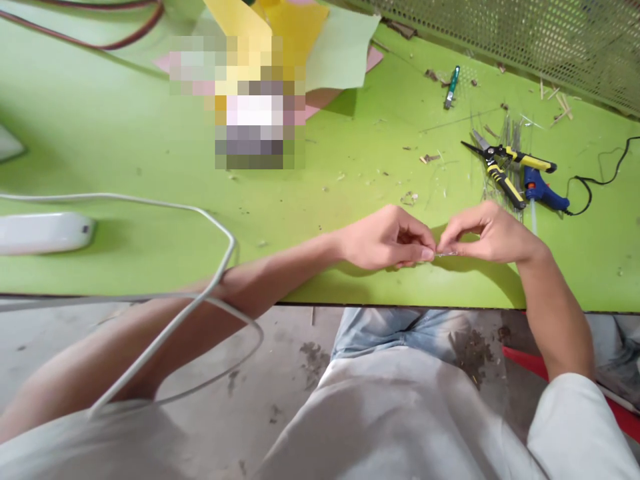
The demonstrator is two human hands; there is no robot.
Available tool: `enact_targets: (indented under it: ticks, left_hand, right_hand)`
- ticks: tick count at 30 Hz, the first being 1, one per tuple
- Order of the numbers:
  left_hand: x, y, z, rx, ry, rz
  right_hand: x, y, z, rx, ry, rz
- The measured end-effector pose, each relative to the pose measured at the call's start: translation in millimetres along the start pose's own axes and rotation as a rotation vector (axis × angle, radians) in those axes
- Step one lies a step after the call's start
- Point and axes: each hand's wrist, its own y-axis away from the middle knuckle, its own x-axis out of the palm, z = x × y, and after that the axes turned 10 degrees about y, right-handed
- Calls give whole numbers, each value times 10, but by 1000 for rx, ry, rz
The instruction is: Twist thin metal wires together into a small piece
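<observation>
Just above the table's front edge, a short, thin silvery wire (447, 253) spans the small gap between my hands. The thumb and fingers of my left hand (383, 239) are pinched on its left end. My right hand (493, 233) pinches the other end between thumb and forefinger, its wrist bent inward. Much of the piece is hidden by the fingertips, so its full shape cannot be made out. Beyond my right hand lie yellow-and-black pliers (500, 175) with jaws apart, over a bundle of thin wires (511, 133). A blue glue gun (543, 190) rests beside them.
A green cutter knife (453, 87) lies farther back, near a perforated basket (550, 47). Coloured paper sheets (340, 53) and a blurred patch are at the back. A white cable (200, 208) crosses my left forearm, near a white power strip (45, 232). Scraps dot the green table (150, 173).
</observation>
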Motion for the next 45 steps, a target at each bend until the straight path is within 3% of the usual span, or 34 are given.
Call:
enact_targets:
  ticks: [4, 9, 14, 18, 25, 31, 39, 42, 45]
  left_hand:
    - [1, -23, 1, 54, -249, -11]
    - [76, -40, 81, 176, -522, -124]
    - [92, -58, 141, 180, -572, -241]
    - [88, -58, 153, 232, -595, -269]
    - [170, -5, 159, 242, -744, -224]
    - [206, 33, 107, 279, -697, -239]
    - [215, 31, 151, 330, -707, -297]
    - [207, 24, 199, 457, -767, -337]
    - [179, 7, 243, 695, -1014, -417]
  right_hand:
    - [0, 23, 34, 71, 248, -70]
    - [72, 42, 130, -108, 544, -180]
    - [130, 71, 171, -188, 650, -267]
    - [101, 47, 140, -176, 560, -306]
    - [58, 11, 76, 43, 219, -255]
    - [74, 8, 110, 2, 134, -292]
    - [78, 31, 139, -61, 221, -317]
    - [77, 28, 141, -69, 227, -324]
    - [79, 21, 151, -69, 224, -329]
